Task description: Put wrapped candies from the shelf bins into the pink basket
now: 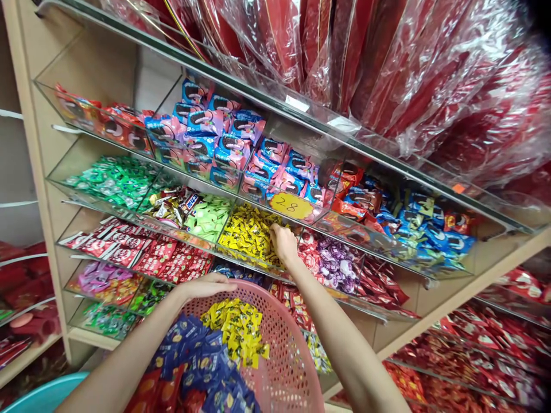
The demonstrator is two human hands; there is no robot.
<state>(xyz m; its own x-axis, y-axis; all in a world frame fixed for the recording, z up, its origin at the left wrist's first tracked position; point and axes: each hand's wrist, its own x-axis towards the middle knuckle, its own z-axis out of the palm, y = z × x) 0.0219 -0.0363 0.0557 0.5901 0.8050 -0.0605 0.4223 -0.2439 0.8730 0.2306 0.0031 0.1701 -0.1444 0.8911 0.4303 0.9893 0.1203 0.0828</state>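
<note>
My left hand (209, 287) is closed over the far rim of a pink perforated plastic basket (297, 350). Inside the basket lie yellow-wrapped candies (239, 330), dark blue packets (204, 367) and some red packets (161, 390). My right hand (284, 245) reaches into a clear shelf compartment, its fingers curled down at the right side of a pile of yellow-wrapped candies (247, 234). The fingertips are partly hidden, and how many candies they grip does not show. A yellow tag (291, 205) marked 28 sits on the shelf front just above that hand.
Light green candies (209, 217) fill the bin to the left; purple-wrapped ones (338, 261) lie to the right. Above, a clear shelf lip holds blue and pink packs (202, 135). Plastic-wrapped red goods (318, 51) hang overhead. A turquoise tub (47, 396) stands at lower left.
</note>
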